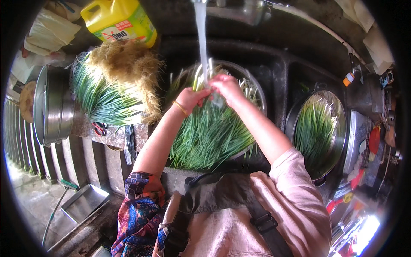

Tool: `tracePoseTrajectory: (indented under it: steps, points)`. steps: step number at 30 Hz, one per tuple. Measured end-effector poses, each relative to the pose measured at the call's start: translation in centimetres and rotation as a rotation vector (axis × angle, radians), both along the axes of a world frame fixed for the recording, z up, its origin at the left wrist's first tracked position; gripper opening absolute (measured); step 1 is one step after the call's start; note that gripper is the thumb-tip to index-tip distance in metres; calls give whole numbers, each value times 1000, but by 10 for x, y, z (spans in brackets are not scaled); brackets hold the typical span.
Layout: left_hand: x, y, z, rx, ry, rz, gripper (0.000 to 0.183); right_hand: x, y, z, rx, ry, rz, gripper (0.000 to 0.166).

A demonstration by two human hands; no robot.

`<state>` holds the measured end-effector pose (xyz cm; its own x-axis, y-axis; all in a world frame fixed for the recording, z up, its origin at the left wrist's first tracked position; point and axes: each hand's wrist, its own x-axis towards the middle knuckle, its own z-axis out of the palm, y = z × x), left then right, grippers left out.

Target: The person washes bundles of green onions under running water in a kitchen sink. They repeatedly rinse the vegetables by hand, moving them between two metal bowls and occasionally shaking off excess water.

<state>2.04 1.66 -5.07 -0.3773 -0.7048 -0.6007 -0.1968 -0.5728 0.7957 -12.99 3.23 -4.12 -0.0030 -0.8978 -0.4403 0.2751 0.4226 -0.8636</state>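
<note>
Water [200,35] pours from a tap onto several white-stemmed green onions [197,78] between my hands. My left hand [192,99], with a yellow bangle at the wrist, grips the stems. My right hand [226,87] has its fingers bent against the same stems from the other side. Beneath both hands, a large heap of green onions [212,138] fills a round metal basin [261,93] in the dark sink. To the right, a metal pan [341,135] holds more green onions [313,128] with their white ends up.
Green onions with brown roots [126,62] lie on the left counter, near red-handled scissors [99,128]. A yellow detergent jug [118,19] stands behind them. Stacked metal pots [57,106] are farther left. The sink divider [281,86] separates basin and pan.
</note>
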Motion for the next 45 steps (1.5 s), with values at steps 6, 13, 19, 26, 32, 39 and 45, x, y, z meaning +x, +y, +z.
tracePoseTrajectory:
  steps: [6, 13, 19, 26, 32, 39, 45]
  points:
    - [8, 1, -2, -4, -139, -186, 16, -84, -43, -32, 6, -139, -449, 20]
    - [7, -12, -3, 1, 3, 63, 17, -19, 8, -6, -59, 316, 347, 23]
    - [5, -13, 4, 22, 135, 193, 17, 6, 20, -24, -164, 205, 249, 14]
    - [27, -17, 10, -84, 208, 415, 19, 50, 61, -29, -62, 591, 852, 25]
    - [70, -27, 30, -221, -38, 375, 25, 11, 37, -56, 47, 599, 504, 15]
    - [40, -16, 12, -59, -272, 66, 20, -20, -1, -129, 102, 975, 92, 20]
    - [22, -10, -15, 23, -74, 195, 11, -2, 20, -73, -132, 850, -49, 13]
